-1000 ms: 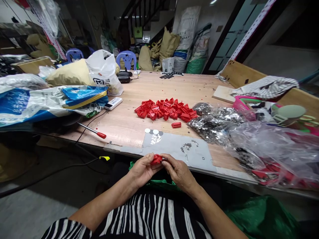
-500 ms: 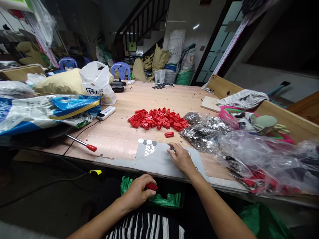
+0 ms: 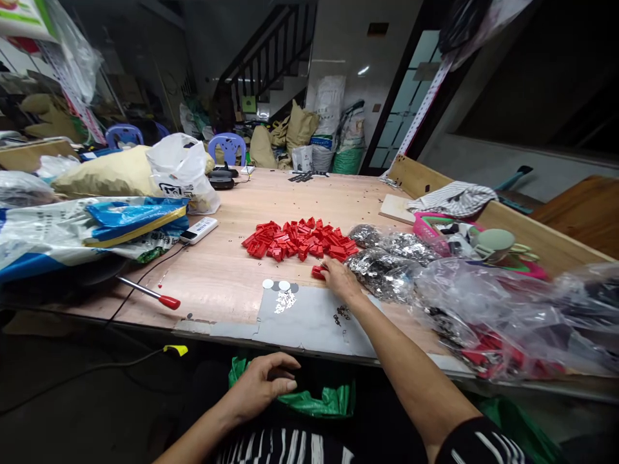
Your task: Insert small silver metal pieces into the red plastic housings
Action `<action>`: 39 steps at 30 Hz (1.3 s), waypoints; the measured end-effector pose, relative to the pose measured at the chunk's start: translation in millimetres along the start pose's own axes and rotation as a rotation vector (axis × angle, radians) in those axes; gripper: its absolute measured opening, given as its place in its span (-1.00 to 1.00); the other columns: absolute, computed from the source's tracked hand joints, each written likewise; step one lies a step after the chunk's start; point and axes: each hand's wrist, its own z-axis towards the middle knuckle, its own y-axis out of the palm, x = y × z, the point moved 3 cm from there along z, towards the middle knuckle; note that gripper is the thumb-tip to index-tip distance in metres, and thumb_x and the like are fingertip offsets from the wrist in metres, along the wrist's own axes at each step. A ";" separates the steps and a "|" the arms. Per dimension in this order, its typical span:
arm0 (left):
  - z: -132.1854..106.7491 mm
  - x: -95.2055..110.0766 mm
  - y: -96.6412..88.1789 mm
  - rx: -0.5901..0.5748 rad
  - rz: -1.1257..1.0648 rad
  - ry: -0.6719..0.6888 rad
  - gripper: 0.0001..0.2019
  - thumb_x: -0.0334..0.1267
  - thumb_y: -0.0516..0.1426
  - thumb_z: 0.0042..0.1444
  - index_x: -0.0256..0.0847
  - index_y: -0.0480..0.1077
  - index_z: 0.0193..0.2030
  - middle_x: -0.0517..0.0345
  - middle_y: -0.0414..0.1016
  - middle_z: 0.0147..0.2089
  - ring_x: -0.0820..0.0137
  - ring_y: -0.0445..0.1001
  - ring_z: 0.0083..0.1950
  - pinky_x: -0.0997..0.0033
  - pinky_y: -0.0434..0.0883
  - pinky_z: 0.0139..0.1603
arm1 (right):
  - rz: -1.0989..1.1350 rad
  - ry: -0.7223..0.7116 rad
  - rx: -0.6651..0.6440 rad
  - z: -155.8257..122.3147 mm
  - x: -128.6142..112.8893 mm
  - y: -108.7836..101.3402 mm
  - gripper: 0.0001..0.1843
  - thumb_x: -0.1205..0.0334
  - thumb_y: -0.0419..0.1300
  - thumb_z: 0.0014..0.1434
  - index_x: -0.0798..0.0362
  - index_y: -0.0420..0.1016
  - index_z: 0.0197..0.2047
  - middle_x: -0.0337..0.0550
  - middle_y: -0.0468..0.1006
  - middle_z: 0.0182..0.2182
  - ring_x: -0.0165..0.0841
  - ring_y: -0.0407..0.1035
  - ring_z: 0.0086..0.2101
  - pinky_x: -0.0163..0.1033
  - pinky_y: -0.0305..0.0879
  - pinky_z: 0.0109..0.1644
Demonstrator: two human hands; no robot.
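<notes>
My right hand (image 3: pixel 342 282) reaches over the table, its fingers closed on a small red plastic part (image 3: pixel 318 272) just in front of a heap of similar red parts (image 3: pixel 300 240). Below the table edge, my left hand (image 3: pixel 265 381) hangs over a green bag (image 3: pixel 319 401), thumb and fingers apart with nothing visible between them. A grey sheet (image 3: pixel 309 328) lies at the near table edge. On it are a cluster of tiny silvery pieces (image 3: pixel 285 300), a few pale discs (image 3: pixel 284 285) and a small group of dark metal bits (image 3: pixel 342 314) beside my right forearm.
Clear bags of small metal pieces (image 3: pixel 382 274) lie right of the red heap, near a pink basket (image 3: pixel 430 233). To the left are a red-tipped lever (image 3: pixel 169 302), a white device (image 3: pixel 199 230) with a cable, and large plastic sacks (image 3: pixel 135 222).
My right hand has moved forward from the grey sheet to the single red part. The red part that was in my left hand is gone from it, and its fingers have opened.
</notes>
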 end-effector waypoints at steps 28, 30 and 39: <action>2.2 35.5 12.9 0.235 -0.571 -0.105 -0.61 -0.14 0.23 0.03 -0.19 0.31 -0.02 0.04 0.49 -0.16 0.33 0.56 -0.26 0.50 0.42 -0.42 | -0.213 0.275 0.112 -118.1 60.4 -27.8 -0.86 0.18 0.10 0.16 0.01 0.44 -0.26 -0.13 0.55 -0.35 -0.28 0.40 -0.34 -0.27 0.12 -0.35; 0.3 35.7 11.9 0.215 -0.641 -0.129 -0.55 -0.24 0.26 0.00 -0.16 0.31 0.06 -0.03 0.45 -0.01 0.27 0.56 -0.14 0.38 0.48 -0.22 | -0.213 0.271 0.116 -117.8 58.4 -27.8 -0.86 0.20 0.08 0.17 0.00 0.44 -0.28 -0.13 0.55 -0.35 -0.28 0.40 -0.34 -0.27 0.11 -0.36; 1.4 28.0 5.5 0.261 -0.495 0.074 -0.58 -0.28 0.32 -0.10 -0.18 0.38 -0.06 0.02 0.50 -0.05 0.26 0.49 -0.05 0.27 0.42 -0.02 | 0.185 0.226 0.130 -132.6 55.2 -35.2 -0.82 0.12 0.05 0.16 0.02 0.39 -0.27 -0.15 0.53 -0.38 -0.32 0.39 -0.41 -0.26 0.22 -0.33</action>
